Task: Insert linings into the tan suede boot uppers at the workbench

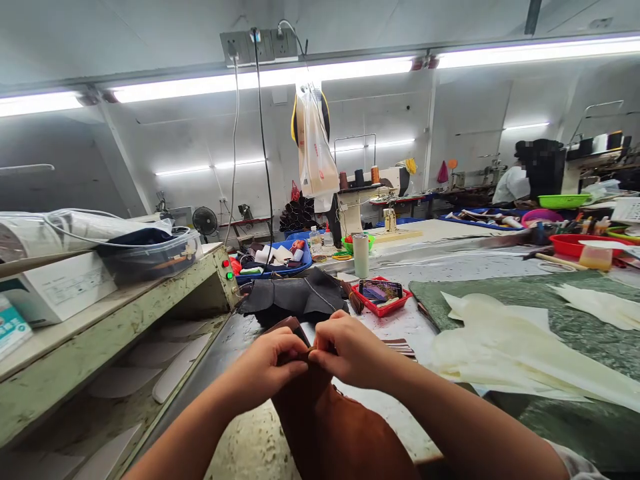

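A brown leather piece [345, 433] hangs down over the near edge of the work surface, below my two hands. My left hand [265, 367] pinches its upper edge between thumb and bent fingers. Close beside it, almost touching, my right hand [350, 350] pinches the same edge. What lies right between the fingertips is mostly hidden. Just behind my hands sits a pile of dark grey leather pieces [293, 297]. Brown and white strips [400, 347] lie to the right of my right hand.
At left stands a worn machine [150, 307] carrying a clear plastic tub [150, 253] and boxes. A red tray [383, 307] holds a phone, near a pale tumbler [361, 257]. Thin cream sheets [505, 333] cover part of a green board [565, 427]. A person [515, 183] is far right.
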### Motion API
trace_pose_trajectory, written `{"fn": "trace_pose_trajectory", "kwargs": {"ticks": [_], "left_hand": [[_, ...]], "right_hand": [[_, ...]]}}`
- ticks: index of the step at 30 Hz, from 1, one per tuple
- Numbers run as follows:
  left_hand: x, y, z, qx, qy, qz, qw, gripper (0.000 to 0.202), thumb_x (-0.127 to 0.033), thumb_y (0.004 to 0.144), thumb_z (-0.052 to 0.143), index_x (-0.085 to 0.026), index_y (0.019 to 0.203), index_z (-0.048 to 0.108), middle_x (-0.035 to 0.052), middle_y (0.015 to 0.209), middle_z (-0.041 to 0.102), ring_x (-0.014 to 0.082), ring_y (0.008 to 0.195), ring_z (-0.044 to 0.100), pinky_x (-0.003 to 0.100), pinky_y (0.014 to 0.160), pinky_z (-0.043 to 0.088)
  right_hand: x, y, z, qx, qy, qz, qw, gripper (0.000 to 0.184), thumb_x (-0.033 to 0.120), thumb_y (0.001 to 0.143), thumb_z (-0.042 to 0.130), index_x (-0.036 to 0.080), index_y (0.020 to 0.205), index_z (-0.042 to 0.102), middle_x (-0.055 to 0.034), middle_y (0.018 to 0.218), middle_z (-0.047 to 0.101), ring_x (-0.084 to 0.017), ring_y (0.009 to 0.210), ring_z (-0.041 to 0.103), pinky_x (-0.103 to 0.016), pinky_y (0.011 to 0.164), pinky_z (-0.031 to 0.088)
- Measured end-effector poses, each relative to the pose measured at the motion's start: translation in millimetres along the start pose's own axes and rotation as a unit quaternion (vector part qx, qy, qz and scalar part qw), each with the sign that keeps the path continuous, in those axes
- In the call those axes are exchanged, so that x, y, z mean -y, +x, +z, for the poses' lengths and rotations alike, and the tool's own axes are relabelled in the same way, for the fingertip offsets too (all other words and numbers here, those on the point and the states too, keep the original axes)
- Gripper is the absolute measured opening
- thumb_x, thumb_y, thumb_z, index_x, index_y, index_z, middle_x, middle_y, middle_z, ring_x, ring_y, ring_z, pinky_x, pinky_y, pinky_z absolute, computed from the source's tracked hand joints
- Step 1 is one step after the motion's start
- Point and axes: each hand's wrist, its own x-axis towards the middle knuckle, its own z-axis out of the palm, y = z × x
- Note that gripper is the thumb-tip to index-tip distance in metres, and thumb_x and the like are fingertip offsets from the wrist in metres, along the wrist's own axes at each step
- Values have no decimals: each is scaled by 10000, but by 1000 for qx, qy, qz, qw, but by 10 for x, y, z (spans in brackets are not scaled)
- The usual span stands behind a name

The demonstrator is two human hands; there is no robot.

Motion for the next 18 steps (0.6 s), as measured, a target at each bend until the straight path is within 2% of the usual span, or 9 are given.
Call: {"fn": "trace_pose_trajectory", "kwargs": {"ticks": [3, 6, 8, 10, 12, 14, 18], "left_hand": [[13, -22, 52, -54, -55, 0, 997, 165, -294, 685, 517, -167, 648, 615, 8, 695, 505, 156, 711, 466, 273, 653, 343], [52, -68, 63, -58, -86, -7, 995, 152, -292, 687, 527, -182, 662, 628, 3, 699, 500, 158, 720, 466, 279, 673, 344], [72, -98, 57, -52, -90, -4, 995, 160, -291, 700, 517, -193, 705, 643, 7, 721, 503, 170, 764, 470, 287, 703, 348], [76, -119, 60, -51, -88, -2, 995, 174, -289, 700, 505, -199, 758, 643, 0, 693, 470, 166, 741, 456, 282, 675, 350], [64, -130, 80, -54, -87, -4, 995, 182, -286, 691, 502, -197, 796, 621, -16, 652, 420, 149, 672, 423, 267, 611, 341], [41, -133, 114, -68, -84, -9, 994, 158, -290, 689, 507, -186, 773, 591, -19, 648, 428, 140, 639, 414, 259, 578, 334], [-19, -125, 163, -117, -70, 5, 991, 158, -303, 720, 503, -173, 663, 572, 7, 681, 515, 152, 678, 475, 271, 627, 365]], "right_hand": [[-68, -7, 7, 6, 113, 6, 994, 130, 156, 659, 650, 164, 632, 523, 3, 684, 603, -116, 634, 494, -260, 659, 390], [-178, 17, 22, 36, 264, 24, 963, 166, 170, 607, 671, 159, 638, 508, -14, 785, 611, -121, 684, 520, -244, 636, 405], [-220, 36, 52, 40, 322, 46, 945, 164, 185, 611, 654, 154, 605, 493, -14, 748, 602, -119, 667, 513, -246, 626, 403], [-222, 46, 93, 37, 345, 67, 935, 168, 208, 604, 662, 149, 603, 505, -5, 698, 591, -112, 632, 498, -239, 595, 390], [-197, 48, 131, 26, 341, 84, 936, 170, 212, 592, 674, 145, 605, 519, 8, 651, 579, -103, 593, 478, -226, 556, 371], [-170, 45, 153, 19, 331, 87, 939, 142, 192, 599, 669, 144, 614, 536, 16, 629, 575, -97, 572, 472, -218, 535, 361], [-157, 41, 142, 9, 317, 17, 948, 159, 168, 608, 694, 150, 586, 537, 2, 708, 608, -120, 676, 543, -243, 643, 411]]}}
